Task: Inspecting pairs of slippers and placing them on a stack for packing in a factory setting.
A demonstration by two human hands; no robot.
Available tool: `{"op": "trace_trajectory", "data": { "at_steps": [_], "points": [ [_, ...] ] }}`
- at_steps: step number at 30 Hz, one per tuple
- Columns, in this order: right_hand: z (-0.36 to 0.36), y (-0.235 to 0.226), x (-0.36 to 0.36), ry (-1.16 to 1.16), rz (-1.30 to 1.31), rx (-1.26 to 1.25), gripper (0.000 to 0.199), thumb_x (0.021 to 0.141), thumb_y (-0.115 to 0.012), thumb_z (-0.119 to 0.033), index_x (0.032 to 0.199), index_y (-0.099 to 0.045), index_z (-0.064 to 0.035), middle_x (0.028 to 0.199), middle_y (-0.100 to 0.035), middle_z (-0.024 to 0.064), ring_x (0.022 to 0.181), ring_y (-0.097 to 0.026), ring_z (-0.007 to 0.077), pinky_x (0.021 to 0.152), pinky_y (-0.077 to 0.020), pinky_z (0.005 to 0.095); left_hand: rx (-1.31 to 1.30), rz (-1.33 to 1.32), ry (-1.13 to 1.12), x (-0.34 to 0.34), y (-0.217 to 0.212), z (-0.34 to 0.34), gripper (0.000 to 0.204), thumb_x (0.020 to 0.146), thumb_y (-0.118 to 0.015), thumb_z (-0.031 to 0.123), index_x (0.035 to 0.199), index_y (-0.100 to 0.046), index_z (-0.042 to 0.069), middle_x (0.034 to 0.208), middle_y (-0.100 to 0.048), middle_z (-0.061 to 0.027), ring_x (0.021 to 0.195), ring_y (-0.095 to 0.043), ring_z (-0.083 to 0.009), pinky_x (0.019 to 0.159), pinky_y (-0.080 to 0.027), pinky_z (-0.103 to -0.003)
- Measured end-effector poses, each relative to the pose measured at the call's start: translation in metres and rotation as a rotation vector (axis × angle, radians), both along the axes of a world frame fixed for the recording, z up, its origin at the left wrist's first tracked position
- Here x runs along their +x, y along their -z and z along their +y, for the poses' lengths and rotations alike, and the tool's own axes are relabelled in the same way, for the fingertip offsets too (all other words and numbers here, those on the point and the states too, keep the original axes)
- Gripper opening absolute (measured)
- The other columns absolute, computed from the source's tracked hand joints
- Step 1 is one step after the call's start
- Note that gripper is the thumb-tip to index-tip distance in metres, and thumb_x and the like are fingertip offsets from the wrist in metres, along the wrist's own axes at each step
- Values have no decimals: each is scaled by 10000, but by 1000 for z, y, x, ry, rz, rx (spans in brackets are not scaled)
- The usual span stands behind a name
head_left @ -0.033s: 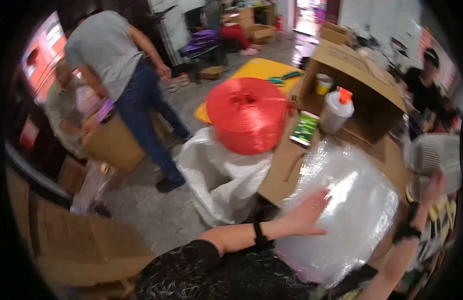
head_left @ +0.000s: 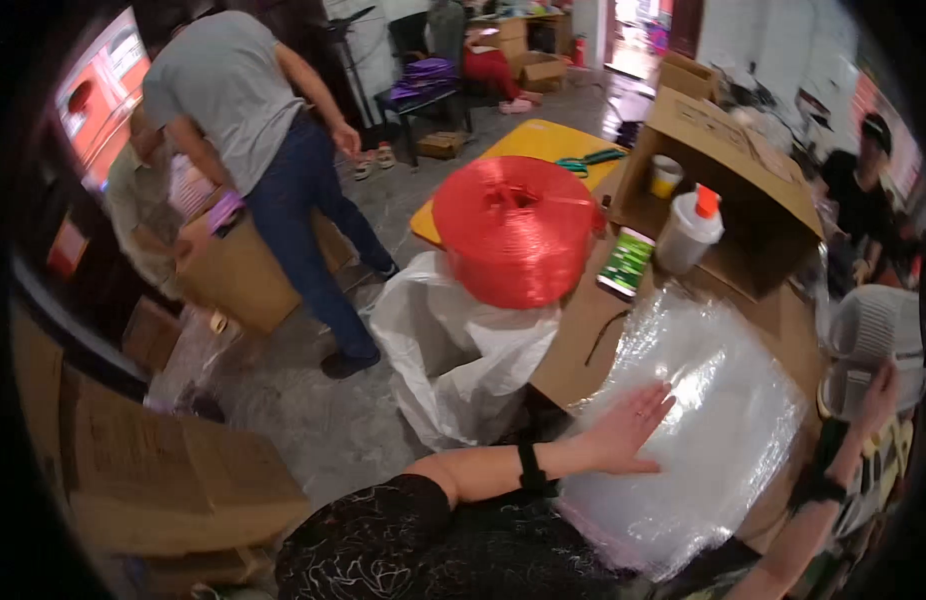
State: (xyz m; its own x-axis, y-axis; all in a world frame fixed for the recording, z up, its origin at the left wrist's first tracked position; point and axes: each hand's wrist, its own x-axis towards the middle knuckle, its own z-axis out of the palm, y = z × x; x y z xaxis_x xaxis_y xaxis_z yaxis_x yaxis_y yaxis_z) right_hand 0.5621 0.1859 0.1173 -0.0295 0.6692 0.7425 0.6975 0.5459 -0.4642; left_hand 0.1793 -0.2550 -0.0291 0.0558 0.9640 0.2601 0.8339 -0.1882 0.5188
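Observation:
My left hand (head_left: 628, 432) rests palm down, fingers spread, on a stack of shiny clear plastic bags (head_left: 718, 430) on a cardboard-topped surface. Over at the far right, my right hand (head_left: 871, 402) is at a clear plastic clamshell container (head_left: 875, 322) with a ribbed lid. Its fingers seem closed on the lower half, though its grip is partly hidden. Beyond the bags lie a phone (head_left: 626, 263) with a lit green screen and a lidded plastic cup (head_left: 689, 235) with an orange top.
A big red roll of plastic twine (head_left: 518, 235) stands above a white sack (head_left: 423, 370). Behind are a yellow board (head_left: 543, 135) with green-handled scissors (head_left: 591, 160) and an open cardboard box (head_left: 733, 150). People work at left and right; one bends over a carton (head_left: 238, 275).
The whole view has shifted a little, so things sit slightly farther right, and the picture is sharper. My left hand stays flat on the bags; my right hand remains at the container.

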Motion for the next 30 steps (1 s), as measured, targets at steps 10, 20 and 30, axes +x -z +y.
{"op": "trace_trajectory", "data": {
  "at_steps": [10,20,30],
  "points": [
    [-234,-28,44,-753,1085,-954,454,1040,-534,-68,1476,-465,39,1423,-554,166,1172,-626,229,1033,-538,344,56,16,-30,5,4,0,1122,872,-667,619,1584,-178,-96,1658,-173,-314,1557,-160,-431,1272,-160,-473],
    [-364,25,-140,-750,1446,-1189,273,997,-595,-6,1249,-574,96,1203,-632,192,1112,-629,270,987,-551,350,74,38,-41,2,13,4,1094,846,-669,659,1538,-314,-110,1646,-217,-310,1542,-179,-455,1275,-149,-480],
    [-332,82,-164,-294,8,-625,450,901,-776,-223,1167,-575,80,738,-486,43,666,-448,165,637,-419,300,21,39,-25,1,8,2,991,792,-733,556,1451,-444,-124,1525,-428,-329,1500,-256,-476,1281,-134,-517]
  ]
}}
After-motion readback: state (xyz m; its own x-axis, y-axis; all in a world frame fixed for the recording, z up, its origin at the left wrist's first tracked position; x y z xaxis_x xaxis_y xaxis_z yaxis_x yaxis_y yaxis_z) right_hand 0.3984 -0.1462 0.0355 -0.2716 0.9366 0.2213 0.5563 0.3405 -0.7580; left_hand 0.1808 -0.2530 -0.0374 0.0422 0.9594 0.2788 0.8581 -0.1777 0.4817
